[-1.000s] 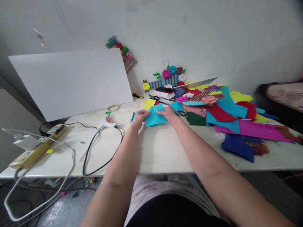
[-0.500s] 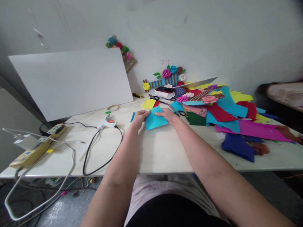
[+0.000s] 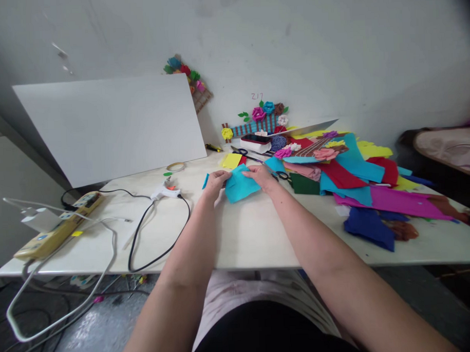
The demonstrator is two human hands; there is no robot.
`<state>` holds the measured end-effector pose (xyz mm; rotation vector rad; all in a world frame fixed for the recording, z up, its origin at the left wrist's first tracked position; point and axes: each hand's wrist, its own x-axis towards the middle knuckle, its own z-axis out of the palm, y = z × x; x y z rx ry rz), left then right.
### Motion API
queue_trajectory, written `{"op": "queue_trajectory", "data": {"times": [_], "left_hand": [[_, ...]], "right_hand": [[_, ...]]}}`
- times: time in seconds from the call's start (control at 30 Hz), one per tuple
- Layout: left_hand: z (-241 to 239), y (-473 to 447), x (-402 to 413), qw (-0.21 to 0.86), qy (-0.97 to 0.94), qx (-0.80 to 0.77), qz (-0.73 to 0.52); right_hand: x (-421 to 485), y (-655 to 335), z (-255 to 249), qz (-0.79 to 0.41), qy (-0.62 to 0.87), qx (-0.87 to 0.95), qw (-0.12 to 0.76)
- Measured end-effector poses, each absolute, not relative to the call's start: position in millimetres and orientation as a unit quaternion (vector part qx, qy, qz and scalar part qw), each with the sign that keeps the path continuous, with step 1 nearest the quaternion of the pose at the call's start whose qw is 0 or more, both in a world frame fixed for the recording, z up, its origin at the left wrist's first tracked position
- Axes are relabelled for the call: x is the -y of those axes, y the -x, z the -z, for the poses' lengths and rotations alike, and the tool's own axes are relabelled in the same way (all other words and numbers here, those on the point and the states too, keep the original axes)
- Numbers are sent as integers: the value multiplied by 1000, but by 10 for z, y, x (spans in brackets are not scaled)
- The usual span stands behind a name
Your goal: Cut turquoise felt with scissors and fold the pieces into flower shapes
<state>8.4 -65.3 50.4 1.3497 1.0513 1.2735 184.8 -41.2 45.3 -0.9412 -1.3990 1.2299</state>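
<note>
Between my hands is a square piece of bright blue crepe paper [image 3: 240, 187], held up just over the white table. My left hand [image 3: 217, 183] pinches its left edge. My right hand [image 3: 261, 177] grips the upper right part with thumb and fingers. A small folded blue strip [image 3: 205, 181] lies just left of my left hand. Behind the paper are a yellow paper piece [image 3: 232, 160] and a pair of scissors [image 3: 246, 154]. Another pair of scissors [image 3: 283, 175] rests to the right of my right hand.
A white glue gun [image 3: 166, 192] with a black cord lies left, near a tape roll [image 3: 175, 167] and a yellow power strip [image 3: 59, 228]. Coloured crepe paper [image 3: 401, 200] is heaped on the right. A large white board [image 3: 113, 129] leans on the wall.
My right hand has shifted slightly left along the paper's upper edge. The blue paper has bent a little between my hands, and my left hand stays nearly where it was.
</note>
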Motion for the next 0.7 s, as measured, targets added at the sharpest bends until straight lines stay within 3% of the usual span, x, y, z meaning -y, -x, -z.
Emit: {"op": "queue_trajectory", "data": {"times": [0.7], "left_hand": [[-445, -70, 608, 472, -558, -425, -534]], "right_hand": [[387, -1858, -417, -427, 383, 651, 497]]}}
